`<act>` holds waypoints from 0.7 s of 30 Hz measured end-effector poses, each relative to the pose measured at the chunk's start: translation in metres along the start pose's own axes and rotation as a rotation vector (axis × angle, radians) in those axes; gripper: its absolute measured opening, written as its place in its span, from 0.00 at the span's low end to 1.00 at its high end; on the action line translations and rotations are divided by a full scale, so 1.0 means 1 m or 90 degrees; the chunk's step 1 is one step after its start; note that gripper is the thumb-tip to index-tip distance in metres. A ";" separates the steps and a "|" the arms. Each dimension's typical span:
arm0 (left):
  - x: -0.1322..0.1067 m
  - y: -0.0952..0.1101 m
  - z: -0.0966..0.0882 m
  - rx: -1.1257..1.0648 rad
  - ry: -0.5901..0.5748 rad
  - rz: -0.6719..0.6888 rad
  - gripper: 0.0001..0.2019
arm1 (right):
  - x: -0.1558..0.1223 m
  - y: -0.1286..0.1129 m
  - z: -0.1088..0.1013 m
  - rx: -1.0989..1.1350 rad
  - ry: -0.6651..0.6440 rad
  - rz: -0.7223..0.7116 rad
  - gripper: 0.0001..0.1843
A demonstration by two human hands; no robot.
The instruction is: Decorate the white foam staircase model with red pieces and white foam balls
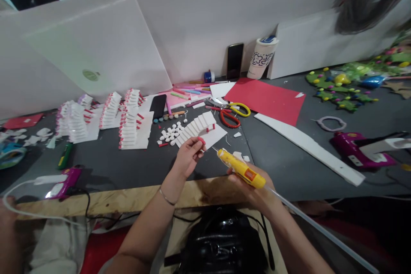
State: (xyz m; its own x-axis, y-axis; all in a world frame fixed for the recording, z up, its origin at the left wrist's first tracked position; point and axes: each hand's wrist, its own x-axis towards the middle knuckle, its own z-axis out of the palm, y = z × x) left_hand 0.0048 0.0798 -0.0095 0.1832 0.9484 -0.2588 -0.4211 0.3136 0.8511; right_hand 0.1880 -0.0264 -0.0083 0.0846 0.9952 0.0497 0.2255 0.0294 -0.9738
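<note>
My left hand [189, 154] pinches a small red-and-white foam piece [201, 141] just above the table's front edge. My right hand [253, 186] grips a yellow glue gun [239, 168], its nozzle aimed left at that piece, a short gap away. A long clear glue stick [321, 227] trails from the gun's back toward the lower right. Just beyond my hands lies a white foam staircase [201, 128] with a red bit at one end, beside scattered small white foam pieces [170, 132].
Several finished white-and-red foam stairs [128, 124] stand at the left. Red and yellow scissors [233, 113], a red sheet [266, 98], a long white foam strip [308, 145], purple glue guns [359, 152] [64, 182], a phone [235, 60] and a cup [261, 58] crowd the table. Another person's hand [8, 209] shows at lower left.
</note>
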 end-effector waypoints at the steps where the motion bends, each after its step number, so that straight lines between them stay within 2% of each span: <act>1: -0.001 0.001 0.001 -0.027 -0.003 -0.027 0.15 | 0.000 -0.002 0.001 -0.014 -0.007 -0.014 0.12; 5: -0.009 0.007 0.004 -0.112 -0.016 -0.098 0.13 | 0.000 -0.007 0.004 -0.057 -0.016 -0.066 0.13; 9: -0.019 0.011 0.008 -0.151 -0.030 -0.133 0.11 | 0.000 -0.009 0.008 -0.092 -0.004 -0.071 0.14; 17: -0.028 0.011 0.015 -0.166 -0.063 -0.153 0.15 | 0.000 -0.017 0.007 -0.085 -0.008 -0.096 0.14; 21: -0.031 0.014 0.017 -0.159 -0.063 -0.137 0.14 | 0.000 -0.017 0.006 -0.076 0.018 -0.090 0.14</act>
State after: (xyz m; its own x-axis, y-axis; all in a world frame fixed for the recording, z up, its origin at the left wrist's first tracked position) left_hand 0.0085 0.0542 0.0188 0.3717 0.8538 -0.3645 -0.5654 0.5196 0.6406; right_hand 0.1783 -0.0261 0.0066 0.0700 0.9789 0.1920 0.3506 0.1560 -0.9235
